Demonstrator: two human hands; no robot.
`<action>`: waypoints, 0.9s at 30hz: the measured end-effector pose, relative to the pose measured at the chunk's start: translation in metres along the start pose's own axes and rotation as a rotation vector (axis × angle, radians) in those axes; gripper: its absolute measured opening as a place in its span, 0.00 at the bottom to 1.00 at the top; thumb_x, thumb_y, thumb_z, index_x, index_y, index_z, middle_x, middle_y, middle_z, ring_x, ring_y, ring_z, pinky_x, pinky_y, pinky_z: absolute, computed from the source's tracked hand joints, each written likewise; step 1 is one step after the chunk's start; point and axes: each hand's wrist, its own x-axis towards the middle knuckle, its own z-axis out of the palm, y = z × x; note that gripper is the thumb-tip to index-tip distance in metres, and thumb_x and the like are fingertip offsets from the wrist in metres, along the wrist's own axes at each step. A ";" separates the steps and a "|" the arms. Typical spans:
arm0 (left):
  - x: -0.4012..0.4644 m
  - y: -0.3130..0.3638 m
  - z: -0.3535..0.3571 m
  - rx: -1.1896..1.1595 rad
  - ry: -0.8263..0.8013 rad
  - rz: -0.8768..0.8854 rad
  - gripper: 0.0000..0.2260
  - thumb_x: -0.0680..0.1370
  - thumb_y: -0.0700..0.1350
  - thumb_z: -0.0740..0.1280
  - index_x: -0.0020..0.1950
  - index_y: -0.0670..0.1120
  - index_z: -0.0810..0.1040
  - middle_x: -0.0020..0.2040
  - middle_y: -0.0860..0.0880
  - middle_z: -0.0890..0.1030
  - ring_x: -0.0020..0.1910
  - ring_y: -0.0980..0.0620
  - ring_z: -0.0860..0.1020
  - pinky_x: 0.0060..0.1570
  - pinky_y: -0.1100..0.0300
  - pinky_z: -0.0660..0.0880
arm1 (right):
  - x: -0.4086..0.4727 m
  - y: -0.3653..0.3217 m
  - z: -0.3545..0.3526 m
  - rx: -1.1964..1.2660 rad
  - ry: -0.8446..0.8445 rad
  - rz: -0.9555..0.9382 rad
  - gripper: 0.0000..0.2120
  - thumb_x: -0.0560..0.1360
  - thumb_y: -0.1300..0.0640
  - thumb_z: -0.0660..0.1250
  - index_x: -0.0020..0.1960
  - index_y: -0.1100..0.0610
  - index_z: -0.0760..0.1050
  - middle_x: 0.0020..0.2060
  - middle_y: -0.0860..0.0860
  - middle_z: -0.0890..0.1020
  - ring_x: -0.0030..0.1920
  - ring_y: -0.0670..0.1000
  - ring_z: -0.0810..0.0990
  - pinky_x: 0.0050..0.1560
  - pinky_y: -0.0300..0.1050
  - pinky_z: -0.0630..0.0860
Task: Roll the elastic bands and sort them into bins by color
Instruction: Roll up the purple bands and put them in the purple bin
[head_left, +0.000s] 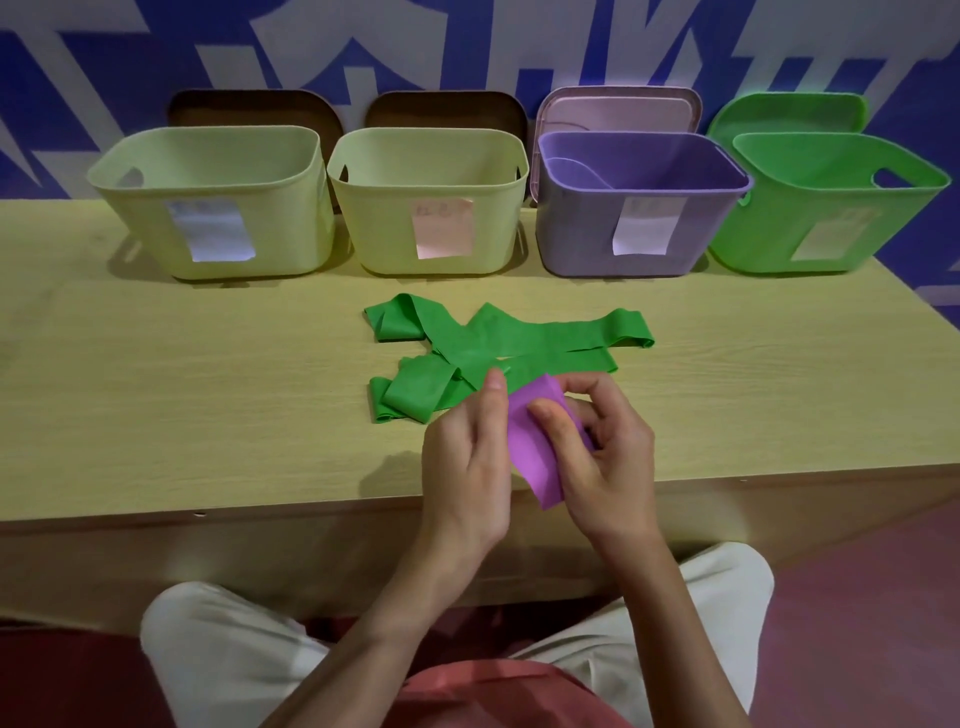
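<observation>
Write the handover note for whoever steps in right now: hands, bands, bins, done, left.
Left hand: pinches the purple band at its top edge.
Right hand: grip on the same band, thumb pressed on its front.
Purple band: held above the table's near edge, partly rolled.
Green bands: loose tangle on the table, unrolled.
Bins: two yellow-green, then purple bin, green bin, in a row at the back. One purple band seems to lie in the purple bin.
Left: finish rolling purple, bin it; roll and bin the green.
</observation>
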 end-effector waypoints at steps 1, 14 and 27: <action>0.000 -0.002 0.000 0.040 0.019 0.030 0.21 0.78 0.56 0.55 0.27 0.49 0.66 0.22 0.54 0.68 0.22 0.57 0.64 0.25 0.57 0.60 | 0.000 0.000 0.001 -0.006 -0.010 0.004 0.04 0.74 0.56 0.66 0.47 0.49 0.72 0.29 0.40 0.79 0.28 0.39 0.74 0.28 0.29 0.65; 0.002 0.009 -0.005 -0.288 -0.048 -0.473 0.16 0.82 0.43 0.51 0.34 0.43 0.66 0.19 0.51 0.61 0.16 0.56 0.58 0.18 0.69 0.55 | 0.000 -0.001 -0.006 0.038 -0.154 -0.067 0.19 0.76 0.62 0.66 0.67 0.55 0.72 0.28 0.44 0.70 0.30 0.40 0.67 0.35 0.31 0.65; -0.008 0.002 0.001 -0.090 0.015 -0.110 0.33 0.74 0.66 0.52 0.34 0.36 0.73 0.28 0.41 0.74 0.29 0.42 0.71 0.31 0.50 0.67 | -0.001 -0.004 -0.001 0.048 0.036 -0.056 0.09 0.70 0.55 0.73 0.48 0.48 0.76 0.36 0.40 0.81 0.36 0.38 0.78 0.36 0.32 0.74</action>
